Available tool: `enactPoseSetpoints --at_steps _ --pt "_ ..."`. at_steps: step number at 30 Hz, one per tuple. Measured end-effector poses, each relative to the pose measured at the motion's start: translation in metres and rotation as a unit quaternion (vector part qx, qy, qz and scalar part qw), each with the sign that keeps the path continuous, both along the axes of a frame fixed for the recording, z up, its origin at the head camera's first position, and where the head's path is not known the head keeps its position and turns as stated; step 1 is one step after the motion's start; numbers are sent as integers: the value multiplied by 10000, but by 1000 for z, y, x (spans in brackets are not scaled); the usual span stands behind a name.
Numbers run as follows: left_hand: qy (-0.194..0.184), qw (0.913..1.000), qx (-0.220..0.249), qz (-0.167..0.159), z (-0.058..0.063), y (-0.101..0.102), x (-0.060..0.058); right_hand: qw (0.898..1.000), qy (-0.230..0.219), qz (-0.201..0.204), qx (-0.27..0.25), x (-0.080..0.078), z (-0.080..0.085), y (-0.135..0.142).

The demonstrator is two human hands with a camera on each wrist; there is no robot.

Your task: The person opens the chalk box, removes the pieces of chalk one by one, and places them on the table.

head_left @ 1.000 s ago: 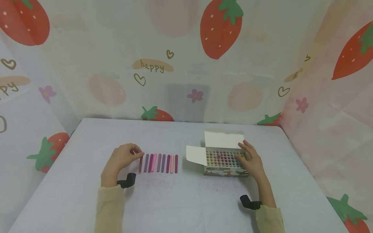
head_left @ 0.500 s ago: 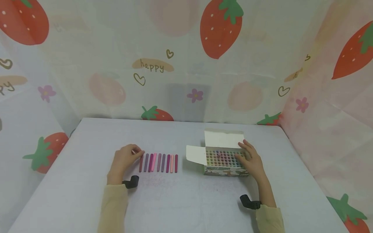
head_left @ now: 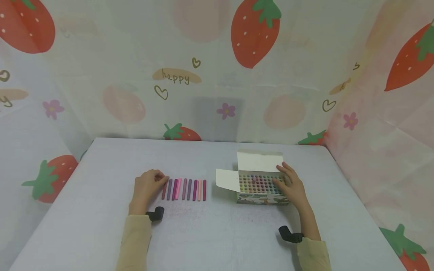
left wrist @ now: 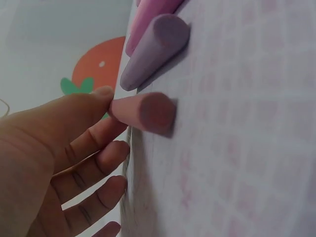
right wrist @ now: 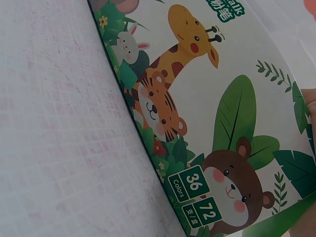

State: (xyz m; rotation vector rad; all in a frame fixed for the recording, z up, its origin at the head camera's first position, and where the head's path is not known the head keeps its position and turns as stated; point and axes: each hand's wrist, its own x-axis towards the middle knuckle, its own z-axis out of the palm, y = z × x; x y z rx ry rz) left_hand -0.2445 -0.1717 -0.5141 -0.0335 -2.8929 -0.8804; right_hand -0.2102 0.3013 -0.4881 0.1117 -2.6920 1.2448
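My left hand (head_left: 148, 187) pinches the far end of a reddish-brown chalk stick (left wrist: 143, 111) between thumb and forefinger; the other fingers are loosely bent. This stick lies at the left end of a row of pink, purple and red chalk sticks (head_left: 189, 189) on the table. A purple chalk stick (left wrist: 155, 52) is its neighbour. My right hand (head_left: 294, 187) rests over the right end of the open chalk box (head_left: 257, 199), thumb above the chalk tips and fingers relaxed at the far right corner. Printed animals cover the box front (right wrist: 197, 113); only a bit of that hand shows in the right wrist view.
Several rows of coloured chalk tips (head_left: 255, 184) stand in the box. Its white lid (head_left: 260, 161) is folded back and a side flap (head_left: 227, 180) sticks out left. White cloth (head_left: 203, 241) covers the table, with a strawberry-print curtain (head_left: 210, 56) behind.
My left wrist and forearm have shifted right and slightly lower, while the fingertips stay at the leftmost chalk stick. My right hand and the box have barely moved.
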Motion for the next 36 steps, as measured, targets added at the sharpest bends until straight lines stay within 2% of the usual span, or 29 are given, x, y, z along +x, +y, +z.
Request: enactPoseSetpoints --at_steps 10,19,25,36 --pt "180 9998 -42 81 -1 1 1 10000 70 27 5 -1 -1 0" --pt "80 9999 -60 78 2 2 2 10000 19 14 12 -1 -1 0" --pt "-1 9999 -14 121 9 4 5 10000 2 -5 30 -1 -3 1" --pt "288 9995 -67 -148 28 19 4 10000 34 -39 63 -2 -3 0"
